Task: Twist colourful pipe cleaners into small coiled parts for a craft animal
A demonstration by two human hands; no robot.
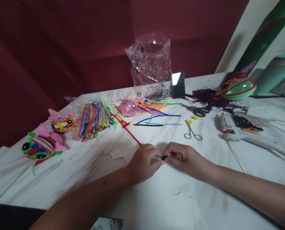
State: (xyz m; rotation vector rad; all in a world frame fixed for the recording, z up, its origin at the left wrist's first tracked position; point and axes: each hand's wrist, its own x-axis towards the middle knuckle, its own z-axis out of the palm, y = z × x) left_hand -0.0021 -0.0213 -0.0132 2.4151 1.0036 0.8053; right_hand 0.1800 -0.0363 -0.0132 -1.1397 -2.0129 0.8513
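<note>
My left hand [146, 161] and my right hand [182, 156] meet just above the white table, fingertips almost touching. Between them is a small black piece [164, 157], perhaps a curled bit of pipe cleaner; its kind is hard to make out. My right thumb and forefinger pinch it. The left fingers are closed at its other end, partly hiding it. A red pipe cleaner [134, 136] runs to behind my left hand. Beyond lie a black pipe cleaner [148, 125], blue pipe cleaners [166, 115] and small scissors [192, 133].
Two colourful fish-like crafts [40, 145] sit left, beside a pipe-cleaner bundle [94, 121]. A pink clear ball [128, 107], plastic bag [152, 67], phone [178, 84] and black scissors [197, 111] stand or lie behind. At right are a glue gun [227, 124] and green balloon [240, 88].
</note>
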